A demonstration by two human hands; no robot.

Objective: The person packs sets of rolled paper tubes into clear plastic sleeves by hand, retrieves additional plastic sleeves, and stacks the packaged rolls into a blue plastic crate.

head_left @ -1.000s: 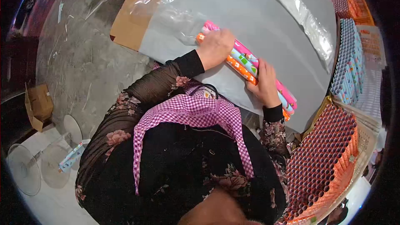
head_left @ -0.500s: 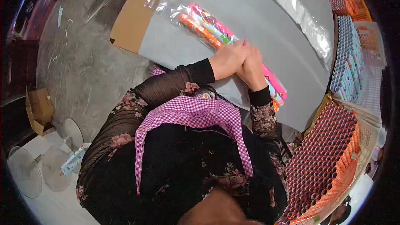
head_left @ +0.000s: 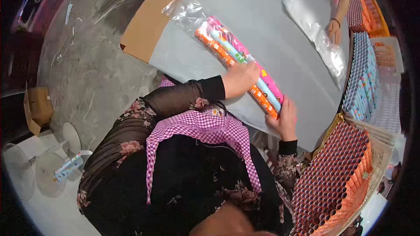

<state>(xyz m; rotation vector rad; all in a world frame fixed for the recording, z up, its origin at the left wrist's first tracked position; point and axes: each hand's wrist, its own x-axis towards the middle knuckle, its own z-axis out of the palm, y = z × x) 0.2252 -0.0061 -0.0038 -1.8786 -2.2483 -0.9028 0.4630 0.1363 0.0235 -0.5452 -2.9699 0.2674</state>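
Note:
Three patterned rolls, an orange one (head_left: pixel 264 101), a light blue one (head_left: pixel 269 96) and a pink one (head_left: pixel 273 86), lie side by side in a slanting bundle over the grey table. A clear plastic sleeve (head_left: pixel 188 14) covers their upper-left part, its loose end sticking out past them. My left hand (head_left: pixel 241 78) is wrapped over the middle of the bundle, on the sleeve. Around the lower-right end of the rolls, my right hand (head_left: pixel 285 119) is closed, thumb on the near side and fingers on the far side.
A stack of clear plastic sleeves (head_left: pixel 313 30) lies on the grey table (head_left: pixel 245 0); another person's hand (head_left: pixel 334 31) touches it. On the right stand a crate (head_left: pixel 379 157) of orange rolls (head_left: pixel 332 179) and light blue rolls (head_left: pixel 362 78). Brown cardboard (head_left: pixel 153 17) edges the table's left.
The sleeve has come over the rolls' upper-left part. My hands met at mid-bundle, then my right hand moved to the lower-right end. Another person's hand has reached the sleeve stack.

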